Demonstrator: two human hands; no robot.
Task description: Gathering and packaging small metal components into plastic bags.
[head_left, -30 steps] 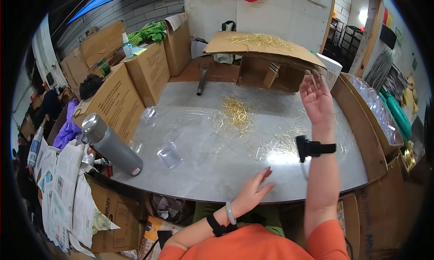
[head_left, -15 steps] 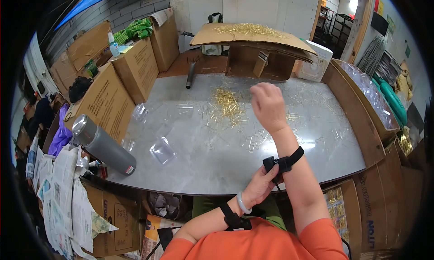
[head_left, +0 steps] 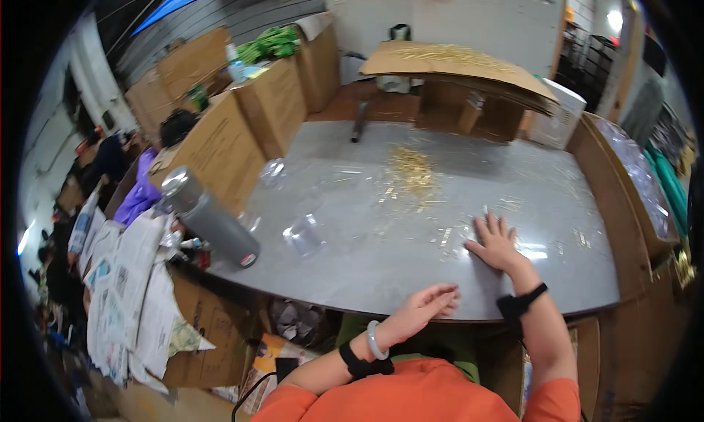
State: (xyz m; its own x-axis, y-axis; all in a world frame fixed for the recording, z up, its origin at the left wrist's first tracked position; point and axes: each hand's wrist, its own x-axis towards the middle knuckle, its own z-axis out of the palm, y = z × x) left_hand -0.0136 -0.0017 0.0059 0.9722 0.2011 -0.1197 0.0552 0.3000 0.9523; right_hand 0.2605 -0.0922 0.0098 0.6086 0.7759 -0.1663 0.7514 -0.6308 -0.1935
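My right hand (head_left: 496, 244) is over the right half of the grey table (head_left: 352, 275), palm down and fingers spread, beside a few scattered wire pieces (head_left: 445, 237). Nothing shows in its grip. Nearer to me, at the table's front edge, my left hand (head_left: 422, 310) is held up with its fingers stretched out, apparently holding nothing. A pile of thin gold wire pieces (head_left: 412, 171) lies beyond both hands. To the left of the pile sit a clear plastic box (head_left: 304, 236) and a smaller clear one (head_left: 273, 171). Black straps circle both wrists.
A grey thermos flask (head_left: 213, 217) stands at the left edge near newspapers (head_left: 128, 297). Cardboard boxes (head_left: 282, 99) line the left side. At the back, a cardboard sheet (head_left: 455, 63) carries more gold pieces. A cardboard wall (head_left: 612, 202) bounds the right, with clear plastic behind it.
My left hand has let go of the strap device on my right wrist and drawn away. My right hand has come down toward the table with fingers spread. The view has shifted left.
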